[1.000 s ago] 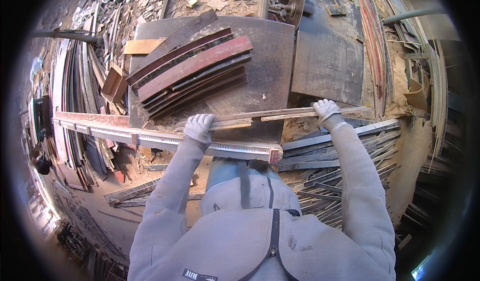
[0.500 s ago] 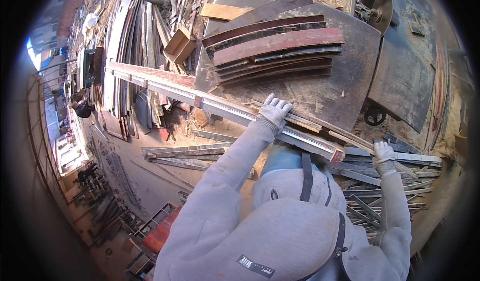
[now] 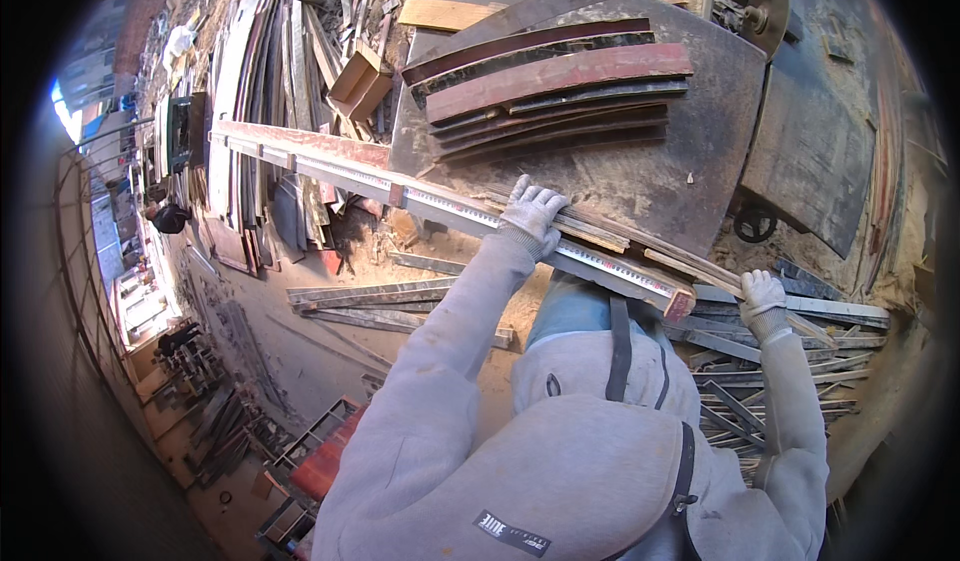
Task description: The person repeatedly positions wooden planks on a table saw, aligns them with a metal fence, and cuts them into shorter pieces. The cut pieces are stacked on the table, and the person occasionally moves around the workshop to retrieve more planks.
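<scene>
A long measuring rail (image 3: 440,199) with a ruled scale slants across in front of me, its red end block (image 3: 679,305) close to my waist. Several thin wooden strips (image 3: 650,246) lie along the rail's far side. My left hand (image 3: 532,211), in a pale work glove, is closed over the strips and reaches down to the rail. At the strips' right end, my gloved right hand (image 3: 763,293) is closed around the tips. Beyond them, a stack of dark and reddish boards (image 3: 555,91) lies on the worn table top (image 3: 640,181).
A round saw blade (image 3: 766,16) stands at the far right, with a black handwheel (image 3: 754,225) below the table. An open cardboard box (image 3: 359,83) and piled long boards (image 3: 243,111) are at left. Loose strips (image 3: 380,296) lie on the floor. A person (image 3: 170,218) is far left.
My left hand has shifted slightly left along the strips and rail. My right hand has moved a little to the left with the strips' ends.
</scene>
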`<state>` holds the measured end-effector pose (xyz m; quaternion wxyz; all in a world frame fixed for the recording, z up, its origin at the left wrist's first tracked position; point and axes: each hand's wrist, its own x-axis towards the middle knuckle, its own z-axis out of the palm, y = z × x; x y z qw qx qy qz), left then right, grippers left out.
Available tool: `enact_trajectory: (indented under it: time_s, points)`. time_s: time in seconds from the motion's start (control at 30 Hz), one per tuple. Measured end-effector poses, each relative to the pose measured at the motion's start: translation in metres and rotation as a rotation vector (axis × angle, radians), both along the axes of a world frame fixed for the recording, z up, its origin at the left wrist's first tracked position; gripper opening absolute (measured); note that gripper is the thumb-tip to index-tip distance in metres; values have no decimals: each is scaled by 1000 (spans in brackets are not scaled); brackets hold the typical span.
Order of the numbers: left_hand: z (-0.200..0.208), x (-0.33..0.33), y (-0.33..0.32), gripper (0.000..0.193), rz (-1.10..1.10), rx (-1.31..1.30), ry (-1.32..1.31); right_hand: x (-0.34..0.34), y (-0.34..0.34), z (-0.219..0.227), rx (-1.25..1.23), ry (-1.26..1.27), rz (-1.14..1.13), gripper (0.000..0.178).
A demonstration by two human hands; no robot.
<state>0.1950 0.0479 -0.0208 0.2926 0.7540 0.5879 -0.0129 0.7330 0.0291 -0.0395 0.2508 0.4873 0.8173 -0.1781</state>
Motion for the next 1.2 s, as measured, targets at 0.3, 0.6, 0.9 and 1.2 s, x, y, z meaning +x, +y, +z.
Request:
enact_trajectory:
  time_s: [0.3, 0.6, 0.9, 1.2]
  points:
    - [-16, 21, 10, 83, -104, -41, 12, 15, -3, -11, 71, 49, 92, 25]
    - [-34, -9, 1, 136, -306, 290, 106, -24, -5, -29, 39, 39, 61, 20]
    - [-42, -10, 20, 115, -376, 490, -74, 0, -30, -34, 153, 25, -137, 31]
    - [-49, 8, 162, 116, -380, 512, -123, 29, 114, -32, 474, 97, -55, 33]
